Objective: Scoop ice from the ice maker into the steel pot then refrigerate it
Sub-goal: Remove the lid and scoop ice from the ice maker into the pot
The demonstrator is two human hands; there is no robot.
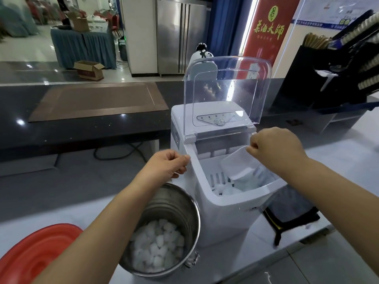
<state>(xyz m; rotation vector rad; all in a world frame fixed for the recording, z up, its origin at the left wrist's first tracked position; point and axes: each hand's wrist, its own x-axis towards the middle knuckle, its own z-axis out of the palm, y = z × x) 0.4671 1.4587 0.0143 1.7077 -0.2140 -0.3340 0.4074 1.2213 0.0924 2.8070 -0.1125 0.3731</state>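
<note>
Red lid (30, 253): ridged plastic, cut off at the corner.
Steel pot (180, 203): shiny cylinder touching the ice maker (223, 212), white ice lumps (158, 242) inside.
Left hand (168, 163): curled fingers grip the machine's left rim.
Right hand (274, 146): pinches the clear scoop (240, 165) inside the bin; its content is unclear.
Clear lid (225, 93): upright.

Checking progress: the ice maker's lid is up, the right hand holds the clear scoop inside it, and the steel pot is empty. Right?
No. The head view shows the steel pot holding ice, not empty. The lid is up and the right hand holds the scoop inside the ice maker.
</note>
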